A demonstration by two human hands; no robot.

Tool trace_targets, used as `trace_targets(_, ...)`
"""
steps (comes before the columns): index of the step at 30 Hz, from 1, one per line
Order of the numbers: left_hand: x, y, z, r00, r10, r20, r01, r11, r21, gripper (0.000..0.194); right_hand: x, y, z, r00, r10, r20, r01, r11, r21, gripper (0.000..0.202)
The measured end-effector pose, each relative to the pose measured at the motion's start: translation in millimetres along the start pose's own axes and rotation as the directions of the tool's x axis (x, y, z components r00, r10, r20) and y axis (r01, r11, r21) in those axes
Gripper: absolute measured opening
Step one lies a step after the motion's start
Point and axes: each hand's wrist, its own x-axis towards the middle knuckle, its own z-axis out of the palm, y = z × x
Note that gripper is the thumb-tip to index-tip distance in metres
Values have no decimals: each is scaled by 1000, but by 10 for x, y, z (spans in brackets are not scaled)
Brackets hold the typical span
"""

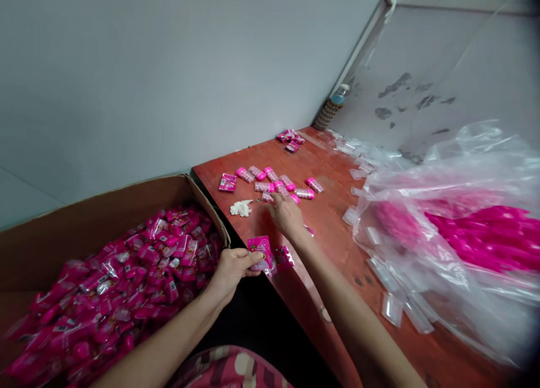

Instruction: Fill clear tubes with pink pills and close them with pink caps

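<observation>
Near the table's front edge, my left hand [236, 267] pinches a flat pink printed packet [260, 247] between thumb and fingers. My right hand [284, 212] reaches over the red table [337, 236], its fingertips at a small tube [267, 197] in a group of clear tubes with pink caps [264, 186]. Whether those fingers grip the tube cannot be made out. To their left lies a crumpled white clump [241, 208]. Another pink packet [284, 257] rests beside the one in my left hand.
A cardboard box [105, 199] full of pink packets [139, 281] stands at left. On the right, a large clear plastic bag [459, 168] holds bright pink pieces, with loose clear tubes [392, 308] beside it. A bottle [329, 109] stands in the back corner by the wall.
</observation>
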Motion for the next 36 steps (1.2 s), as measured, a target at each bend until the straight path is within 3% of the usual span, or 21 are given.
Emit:
trace_targets(2, -8, 36, -41, 999, -19, -33, 17, 999, -43, 22, 196, -42, 97, 997, -61, 46, 66, 990, -128, 29)
trace_targets(4, -6, 79, -90, 998, -34, -50, 29, 995, -95, 21, 264, -25, 167, 990, -107, 95, 121, 981, -153, 29)
trace_targets(8, 46, 163, -205, 993, -79, -93, 55, 972, -230, 21, 72, 247, 175, 931, -315, 186, 321, 947, -4, 34)
trace_targets(10, 88, 191, -242, 989, -96, -113, 59, 955, -292, 21, -99, 426, 122, 907, -396, 142, 380, 917, 124, 35)
trace_targets(12, 128, 209, -252, 988, -96, -120, 50, 939, -341, 21, -255, 543, 55, 952, -306, 23, 295, 934, 200, 33)
trace_targets(14, 158, 221, -240, 989, -87, -118, 36, 925, -379, 19, -352, 556, 1, 996, -62, -64, 74, 975, 208, 33)
trace_targets(17, 181, 233, -214, 991, -86, -98, 36, 903, -428, 15, -352, 432, -6, 968, 249, -23, -246, 964, 97, 38)
trace_targets(20, 191, 235, -199, 990, -99, -100, 42, 886, -462, 11, -245, 301, 57, 945, 319, 76, -319, 948, -17, 39)
trace_targets(23, 199, 233, -187, 985, -105, -140, 25, 874, -485, 10, -207, 227, 95, 940, 319, 119, -330, 939, 93, 31)
trace_targets(25, 207, 237, -166, 978, -116, -175, 10, 859, -513, 9, -307, 166, 73, 933, 312, 179, -357, 866, 351, 29)
trace_targets(28, 220, 248, -101, 971, -144, -193, 13, 833, -553, 7, -661, 9, -12, 919, 259, 297, -393, 542, 743, 32)
trace_targets(31, 235, 236, 8, 969, -170, -181, 35, 815, -579, 7, -1092, -187, -78, 908, 228, 351, -409, 303, 861, 29)
trace_targets(33, 240, 205, 100, 973, -168, -159, 45, 812, -582, 6, -1304, -290, -82, 897, 249, 365, -425, 263, 866, 28)
trace_targets(36, 224, 146, 251, 984, -148, -102, 66, 823, -564, 9, -1452, -342, -58, 889, 293, 353, -433, 284, 855, 28)
